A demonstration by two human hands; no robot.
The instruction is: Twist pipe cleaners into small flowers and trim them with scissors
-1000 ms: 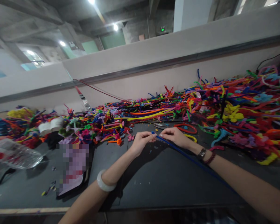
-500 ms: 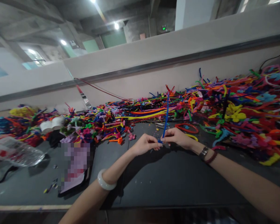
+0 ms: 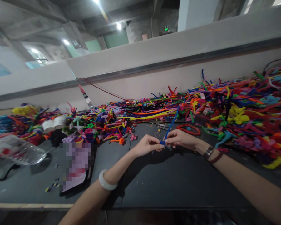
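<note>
A blue pipe cleaner [image 3: 172, 123] is pinched between both hands above the dark tabletop. My left hand [image 3: 147, 146] closes thumb and fingertips on its lower end, where the blue is bunched into a small coil or knot. Right beside it, my right hand [image 3: 180, 138] grips the same piece with bent fingers. The free length rises from between the hands and leans to the upper right. How the lower end is wound is partly hidden by the fingertips. Just behind the hands lie scissors [image 3: 162, 127] and a red pipe cleaner loop [image 3: 189, 129].
Heaped pipe cleaners [image 3: 150, 112] in many colours run along the low wall [image 3: 121, 81]. On the left lie a clear plastic bottle [image 3: 25, 151], white rolls [image 3: 54, 123] and a blurred-out flat device [image 3: 77, 168]. Yellow flower shapes [image 3: 239, 115] sit at right.
The blue pipe cleaner's free length has tipped from nearly upright to a rightward lean. My right hand has shifted very slightly; both hands still pinch the piece.
</note>
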